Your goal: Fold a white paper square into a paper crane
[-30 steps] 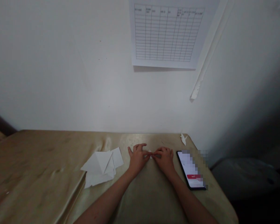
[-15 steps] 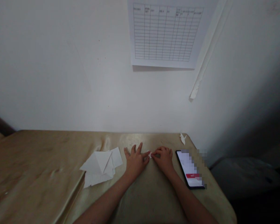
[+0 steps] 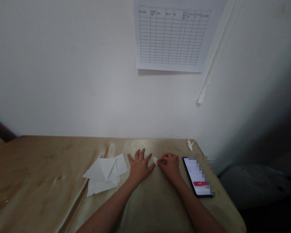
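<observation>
A small piece of folded white paper lies on the table between my two hands. My right hand pinches its right edge between thumb and index finger, the other fingers curled. My left hand rests palm down with its fingers spread, the thumb tip at the paper's lower left edge; I cannot tell whether it touches. To the left lies a loose stack of white paper sheets, with a folded triangular flap on top.
A phone with a lit screen lies right of my right hand. Near the table's back right corner sits a small folded paper bird. The table has a wrinkled tan cover and meets a white wall bearing a printed chart.
My left index finger has lifted away from the paper, and the left hand has shifted slightly left. More of the small paper now shows. My right hand keeps its pinch.
</observation>
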`<state>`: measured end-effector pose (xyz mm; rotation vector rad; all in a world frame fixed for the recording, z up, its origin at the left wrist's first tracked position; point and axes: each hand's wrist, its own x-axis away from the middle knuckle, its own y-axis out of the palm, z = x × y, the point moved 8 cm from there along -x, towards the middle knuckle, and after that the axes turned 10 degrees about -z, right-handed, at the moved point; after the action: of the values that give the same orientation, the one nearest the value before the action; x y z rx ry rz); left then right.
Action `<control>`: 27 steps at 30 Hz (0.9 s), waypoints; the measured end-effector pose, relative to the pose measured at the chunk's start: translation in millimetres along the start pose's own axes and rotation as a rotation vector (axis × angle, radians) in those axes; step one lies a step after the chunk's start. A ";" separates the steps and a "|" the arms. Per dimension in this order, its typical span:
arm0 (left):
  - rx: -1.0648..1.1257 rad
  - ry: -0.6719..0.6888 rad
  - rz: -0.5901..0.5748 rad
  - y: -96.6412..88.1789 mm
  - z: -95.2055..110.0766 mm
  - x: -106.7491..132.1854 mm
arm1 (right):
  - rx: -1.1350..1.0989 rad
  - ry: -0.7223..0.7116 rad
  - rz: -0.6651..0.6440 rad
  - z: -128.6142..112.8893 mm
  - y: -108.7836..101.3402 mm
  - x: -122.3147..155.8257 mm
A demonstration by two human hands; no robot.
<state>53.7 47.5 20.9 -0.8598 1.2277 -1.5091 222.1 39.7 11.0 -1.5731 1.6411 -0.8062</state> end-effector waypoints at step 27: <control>-0.016 0.043 0.040 -14.0 6.8 -1.3 | 0.018 -0.020 -0.016 1.7 2.3 -1.2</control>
<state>57.0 47.0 36.2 -0.8121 1.2828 -1.4949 222.2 41.1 8.3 -1.5784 1.6044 -0.8088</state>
